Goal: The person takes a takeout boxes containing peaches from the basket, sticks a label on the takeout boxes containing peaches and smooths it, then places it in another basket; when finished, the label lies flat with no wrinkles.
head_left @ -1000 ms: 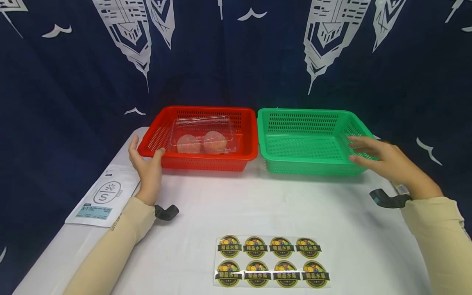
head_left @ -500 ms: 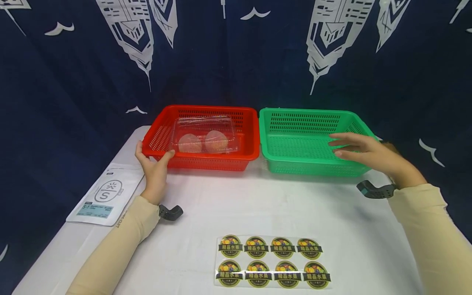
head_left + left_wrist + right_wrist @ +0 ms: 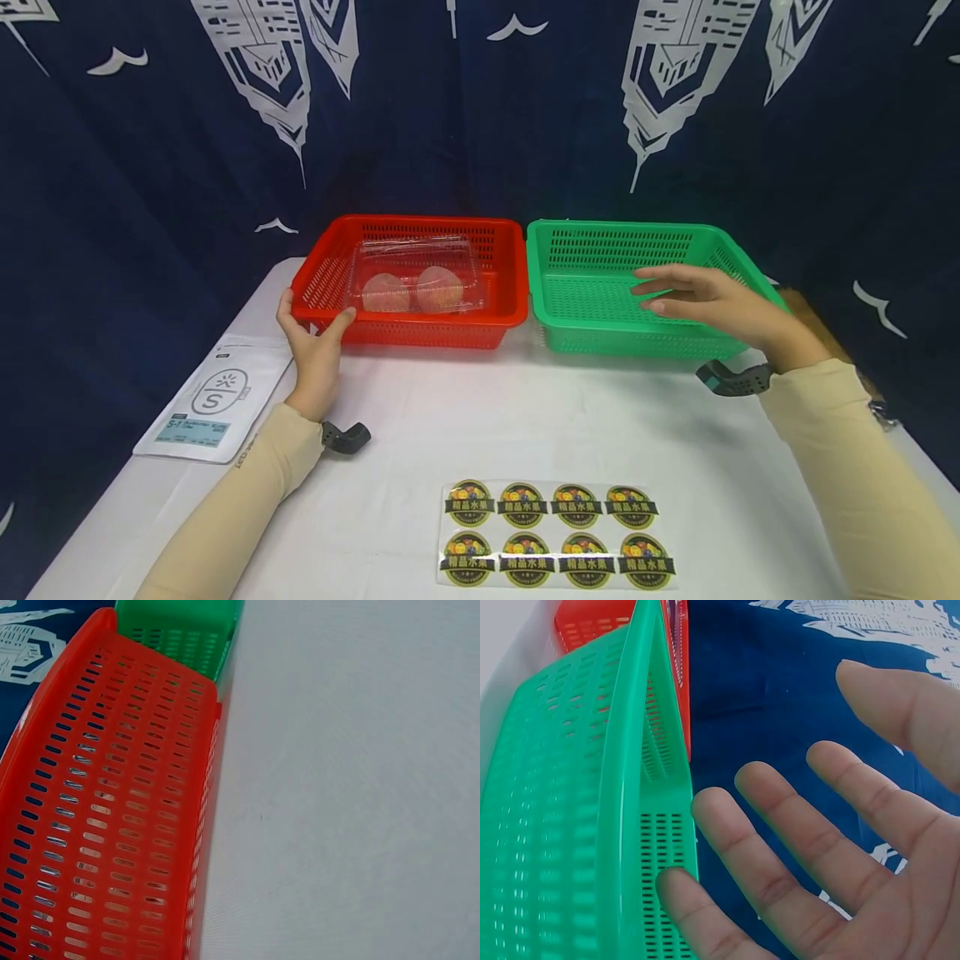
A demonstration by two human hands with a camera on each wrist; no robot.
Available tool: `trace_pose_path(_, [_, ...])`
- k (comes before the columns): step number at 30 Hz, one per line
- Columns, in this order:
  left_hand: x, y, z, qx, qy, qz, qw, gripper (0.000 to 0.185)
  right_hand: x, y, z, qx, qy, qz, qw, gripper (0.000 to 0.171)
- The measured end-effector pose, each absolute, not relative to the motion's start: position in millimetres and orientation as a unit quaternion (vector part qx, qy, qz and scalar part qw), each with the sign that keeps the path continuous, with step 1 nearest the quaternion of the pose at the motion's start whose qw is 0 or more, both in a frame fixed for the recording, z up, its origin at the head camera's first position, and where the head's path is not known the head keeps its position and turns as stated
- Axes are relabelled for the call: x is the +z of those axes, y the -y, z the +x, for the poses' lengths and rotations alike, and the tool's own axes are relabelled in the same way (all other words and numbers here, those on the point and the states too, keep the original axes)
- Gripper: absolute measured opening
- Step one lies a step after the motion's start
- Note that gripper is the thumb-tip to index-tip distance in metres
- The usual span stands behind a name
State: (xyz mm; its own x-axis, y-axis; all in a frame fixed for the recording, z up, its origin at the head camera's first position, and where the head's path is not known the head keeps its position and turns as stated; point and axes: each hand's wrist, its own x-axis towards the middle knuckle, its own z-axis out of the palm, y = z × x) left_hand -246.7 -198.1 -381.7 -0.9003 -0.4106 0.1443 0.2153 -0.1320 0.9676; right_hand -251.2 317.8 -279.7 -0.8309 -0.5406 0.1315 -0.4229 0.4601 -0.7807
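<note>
While my left hand [image 3: 313,348] steadies the near left corner of the red basket [image 3: 501,312], thumb hooked on the rim and fingers [image 3: 285,307] wrapped round the outside wall, my right hand [image 3: 712,304] hovers above the green basket [image 3: 600,329] with its fingers [image 3: 780,825] straight, spread and holding nothing. The clear clamshell box [image 3: 417,275] with two pale round fruits lies inside the red basket, toward its middle, lid closed as far as I can tell. The two baskets stand side by side at the back of the bench [image 3: 525,417], walls just beside each other.

I judge the step in hand to be bracing the red basket so it does not skate on the white cloth while my free hand crosses over to the box. To do it well I would keep the left grip firm but low and bring the right hand in from above, fingers wide enough to span the box. The thin plastic will flex, so I should take it by its edges rather than squeeze the lid.

A sticker sheet [image 3: 555,533] lies at the bench's near edge, a white pouch [image 3: 213,400] at its left.
</note>
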Motion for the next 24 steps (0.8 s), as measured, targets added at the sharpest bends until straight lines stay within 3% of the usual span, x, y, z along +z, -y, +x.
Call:
trace_pose_path(12, [-385, 201, -246, -0.746, 0.629, 0.088, 0.200, 0.095, -279, -297, -261, -0.475, -0.829, -0.271, 0.115, 0.046])
trace_pose_path(24, [-387, 199, -247, -0.748, 0.624, 0.075, 0.213, 0.093, -278, -279, -284, -0.520, -0.799, -0.241, 0.179, 0.055])
